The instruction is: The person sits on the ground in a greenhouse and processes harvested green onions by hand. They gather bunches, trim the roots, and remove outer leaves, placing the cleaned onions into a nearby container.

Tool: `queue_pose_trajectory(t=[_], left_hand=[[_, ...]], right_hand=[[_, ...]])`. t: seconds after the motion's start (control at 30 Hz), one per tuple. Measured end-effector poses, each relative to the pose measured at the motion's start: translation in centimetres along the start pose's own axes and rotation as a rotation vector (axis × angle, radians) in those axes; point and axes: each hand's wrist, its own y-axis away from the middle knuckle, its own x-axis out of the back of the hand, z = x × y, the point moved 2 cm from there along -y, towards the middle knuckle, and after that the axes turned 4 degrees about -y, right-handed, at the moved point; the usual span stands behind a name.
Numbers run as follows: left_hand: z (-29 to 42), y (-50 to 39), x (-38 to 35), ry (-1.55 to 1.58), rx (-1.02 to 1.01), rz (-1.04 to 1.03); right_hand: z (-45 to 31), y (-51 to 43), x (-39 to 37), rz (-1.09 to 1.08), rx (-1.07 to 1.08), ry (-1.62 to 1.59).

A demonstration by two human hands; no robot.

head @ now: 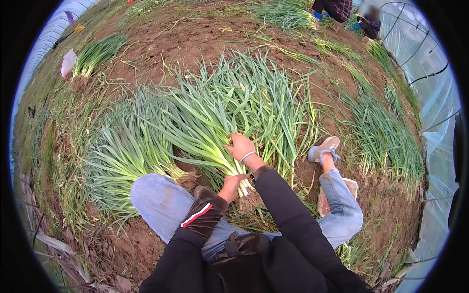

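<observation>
My left hand (231, 186) grips a bunch of long green garlic or leek plants (205, 137) low on the pale stems, just above the brown roots (248, 202). Higher up, my right hand (242, 147) lies against the leaves of the same bunch, thumb and fingers partly spread; how firmly it holds cannot be seen. Left of the bunch lies a pile of similar plants (128, 146), with roots (187, 180) beside my bent knee. Behind my right hand, a broad heap of loose plants (267, 99) is spread over the soil.
A shallow plastic basket (352, 187) sits partly behind my right leg. More plants (384, 135) lie along the plastic greenhouse wall (439, 110). At far left, a bundle (97, 55) lies beside a pale plastic bag (68, 63). Two people (339, 11) are at the upper right.
</observation>
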Motion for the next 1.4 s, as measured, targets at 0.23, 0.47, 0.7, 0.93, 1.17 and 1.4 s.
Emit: queue_pose_trajectory(t=[0.23,0.47,0.7,0.93,1.17,1.4], left_hand=[[0.2,0.7,1.0,0.044,0.051,0.025],[0.8,1.0,1.3,0.106,0.13,0.075],[4.5,2.5,1.5,0.213,0.119,-0.068],[11.4,3.9,-2.5,0.168,-0.177,-0.121],[2.9,-2.3,0.1,-0.015,0.136,0.022],[3.9,-2.2,-0.8,0.113,0.09,-0.015]], right_hand=[[1.2,-1.7,-3.1,-0.036,-0.054,-0.241],[3.7,-2.8,-5.6,0.438,-0.346,-0.505],[4.4,-3.6,2.1,0.26,-0.326,-1.327],[26.6,16.3,1.9,0.746,-0.849,-0.371],[27.4,20.8,-0.2,0.209,-0.951,-0.054],[14.4,18.0,11.0,0.707,-0.412,-0.245]])
